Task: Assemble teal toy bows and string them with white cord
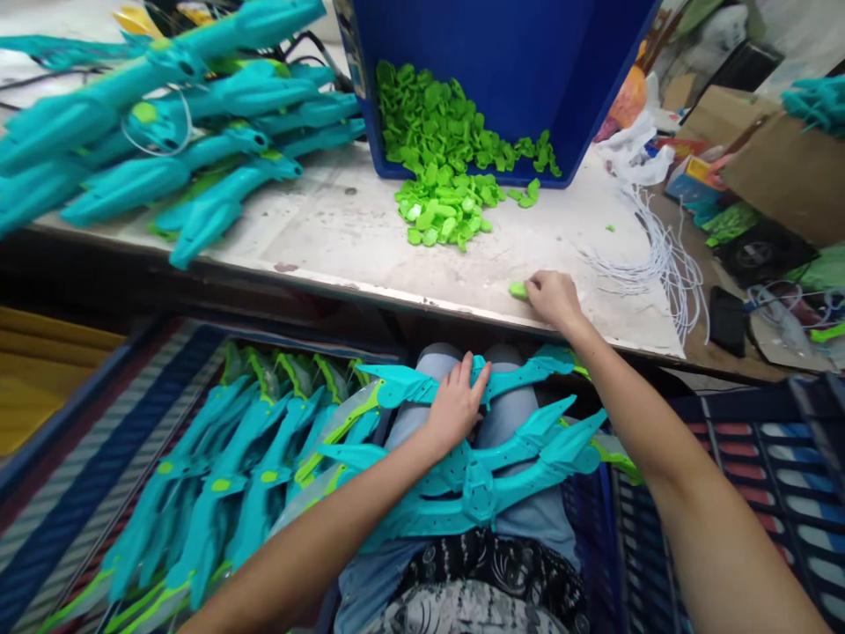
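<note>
On my lap lies a long teal plastic part (521, 377) with pointed, wing-like ends. My left hand (455, 403) is laid over its middle, fingers across the top and thumb on the near side, holding it against my thighs. Near the table's front edge, my right hand (553, 298) pinches a small green plastic piece (518, 291), whose tip sticks out to the left of the fingers. Closer to my body, more teal parts joined at a round hub (479, 493) rest across my legs, partly hidden under my left forearm.
A blue bin (508, 79) tipped on its side spills a heap of green pieces (449, 202) onto the table (317, 220). Teal assemblies (198, 123) are stacked at the back left. More teal-and-green assemblies (224, 475) lie at my left. White ties (653, 255) lie right.
</note>
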A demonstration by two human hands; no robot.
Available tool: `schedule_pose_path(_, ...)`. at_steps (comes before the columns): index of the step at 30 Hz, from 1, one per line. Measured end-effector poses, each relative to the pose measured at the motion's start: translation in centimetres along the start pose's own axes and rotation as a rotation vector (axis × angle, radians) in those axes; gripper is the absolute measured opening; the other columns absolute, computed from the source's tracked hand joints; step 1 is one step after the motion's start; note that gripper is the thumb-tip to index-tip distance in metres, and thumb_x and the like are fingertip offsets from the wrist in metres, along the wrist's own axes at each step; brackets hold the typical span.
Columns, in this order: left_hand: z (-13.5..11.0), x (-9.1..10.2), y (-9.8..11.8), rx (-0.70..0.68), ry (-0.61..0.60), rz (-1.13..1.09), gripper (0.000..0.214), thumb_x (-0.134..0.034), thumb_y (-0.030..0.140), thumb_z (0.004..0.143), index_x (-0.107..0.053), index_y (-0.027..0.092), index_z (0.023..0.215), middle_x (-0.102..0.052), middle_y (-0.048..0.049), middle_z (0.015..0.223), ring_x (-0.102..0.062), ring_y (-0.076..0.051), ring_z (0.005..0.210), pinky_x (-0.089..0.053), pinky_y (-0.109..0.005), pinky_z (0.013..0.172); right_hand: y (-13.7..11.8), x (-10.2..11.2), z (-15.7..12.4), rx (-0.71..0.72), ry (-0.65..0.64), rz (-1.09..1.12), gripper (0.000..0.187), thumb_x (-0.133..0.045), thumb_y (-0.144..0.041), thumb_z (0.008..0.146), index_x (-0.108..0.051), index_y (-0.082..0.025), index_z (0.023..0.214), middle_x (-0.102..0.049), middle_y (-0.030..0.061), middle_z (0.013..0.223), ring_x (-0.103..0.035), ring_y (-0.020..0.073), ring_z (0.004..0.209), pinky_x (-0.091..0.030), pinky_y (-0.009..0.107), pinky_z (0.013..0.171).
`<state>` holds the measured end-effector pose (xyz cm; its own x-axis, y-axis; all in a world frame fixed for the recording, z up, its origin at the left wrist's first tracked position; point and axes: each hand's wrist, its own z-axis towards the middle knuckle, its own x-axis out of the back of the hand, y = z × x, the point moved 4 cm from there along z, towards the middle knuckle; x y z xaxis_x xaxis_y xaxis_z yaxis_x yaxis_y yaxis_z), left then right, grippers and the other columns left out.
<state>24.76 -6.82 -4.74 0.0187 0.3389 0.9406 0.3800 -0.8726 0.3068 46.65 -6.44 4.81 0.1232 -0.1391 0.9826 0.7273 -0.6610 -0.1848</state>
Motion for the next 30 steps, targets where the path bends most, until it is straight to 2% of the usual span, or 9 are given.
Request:
schedule_pose_path(3,0.1,-0.2,-0.2,-0.022,-0.052,-0.052,0.073,-0.062,0.012,0.076,-0.033,0.01,0.143,-0.027,-0.0271,0.152,-0.05,-0.035,0.125,-0.045,-0.044,0.096,1.1,0.2,-0.9,0.043,0.042,-0.042,0.027,-0.05,-0.028,0.086,-0.072,-0.014,0.092,-0.072,0.0151,0.089,-0.063,0.0291,0.09,-0.045,0.04,0.08)
schedule_pose_path(5,0.5,0.5,-1.0,-0.092,-0.103,-0.151,0.069,-0.064,0.019,0.075,-0.04,0.01,0.139,-0.037,-0.024,0.148,-0.054,-0.033,0.121,-0.045,-0.04,0.096,1.4,0.4,-1.0,0.227,0.102,0.04,0.025,-0.052,-0.021,0.083,-0.069,-0.015,0.099,-0.071,0.014,0.099,-0.06,0.0289,0.1,-0.045,0.042,0.088)
schedule_pose_path(8,1.6,2.2,-2.3,-0.208,-0.217,-0.348,0.044,-0.06,0.034,0.079,-0.061,0.015,0.119,-0.068,-0.0125,0.113,-0.064,-0.025,0.099,-0.047,-0.029,0.083,1.4,0.1,-1.2,0.59,0.057,0.208,0.031,-0.05,-0.011,0.077,-0.067,-0.018,0.101,-0.065,0.0097,0.121,-0.053,0.0254,0.114,-0.042,0.043,0.099)
schedule_pose_path(10,2.5,3.0,-3.1,-0.252,-0.318,-0.482,0.036,-0.053,0.043,0.083,-0.069,0.016,0.101,-0.07,-0.0053,0.085,-0.063,-0.019,0.079,-0.044,-0.024,0.07,1.5,-0.4,-1.1,0.705,-0.062,0.245,0.027,-0.048,-0.011,0.079,-0.068,-0.02,0.095,-0.063,0.0073,0.124,-0.053,0.0239,0.115,-0.042,0.043,0.099)
schedule_pose_path(13,4.1,3.1,-3.8,-0.259,-0.439,-0.641,0.046,-0.048,0.055,0.082,-0.068,0.013,0.084,-0.063,-0.0016,0.071,-0.055,-0.015,0.067,-0.038,-0.022,0.061,1.7,-0.9,-0.7,0.723,-0.146,0.195,0.025,-0.045,-0.014,0.085,-0.068,-0.021,0.091,-0.067,0.0069,0.115,-0.055,0.0229,0.107,-0.043,0.041,0.095)
schedule_pose_path(18,5.1,2.0,-4.3,-0.167,-0.56,-0.843,0.05,-0.055,0.064,0.075,-0.062,0.014,0.076,-0.06,-0.0006,0.069,-0.054,-0.015,0.065,-0.041,-0.024,0.061,2.3,-0.5,-1.0,0.721,-0.083,0.119,0.021,-0.051,-0.021,0.087,-0.066,-0.017,0.102,-0.068,0.0106,0.105,-0.055,0.0236,0.096,-0.043,0.04,0.092)
schedule_pose_path(23,5.0,1.8,-4.2,-0.131,-0.586,-0.942,0.05,-0.059,0.064,0.072,-0.062,0.014,0.073,-0.059,0.0,0.064,-0.054,-0.014,0.059,-0.042,-0.025,0.059,1.3,-1.1,-7.3,0.695,0.118,0.256,0.029,-0.057,-0.041,0.088,-0.068,-0.017,0.101,-0.066,0.013,0.101,-0.056,0.0253,0.094,-0.045,0.042,0.086)
schedule_pose_path(27,5.0,1.9,-4.2,-0.13,-0.572,-0.951,0.05,-0.061,0.064,0.071,-0.062,0.014,0.074,-0.056,0.0015,0.06,-0.054,-0.014,0.057,-0.041,-0.025,0.056,-0.8,-4.6,-15.1,0.822,0.116,0.424,0.029,-0.059,-0.04,0.088,-0.067,-0.019,0.107,-0.068,0.0127,0.101,-0.059,0.0231,0.09,-0.048,0.04,0.08)
schedule_pose_path(30,5.0,1.9,-4.0,-0.142,-0.582,-0.96,0.049,-0.061,0.063,0.071,-0.059,0.014,0.07,-0.053,0.0018,0.058,-0.053,-0.014,0.057,-0.041,-0.025,0.056,-1.4,-6.9,-17.6,0.82,0.105,0.423,0.023,-0.057,-0.033,0.09,-0.068,-0.02,0.106,-0.069,0.0123,0.098,-0.059,0.0221,0.087,-0.049,0.038,0.076)
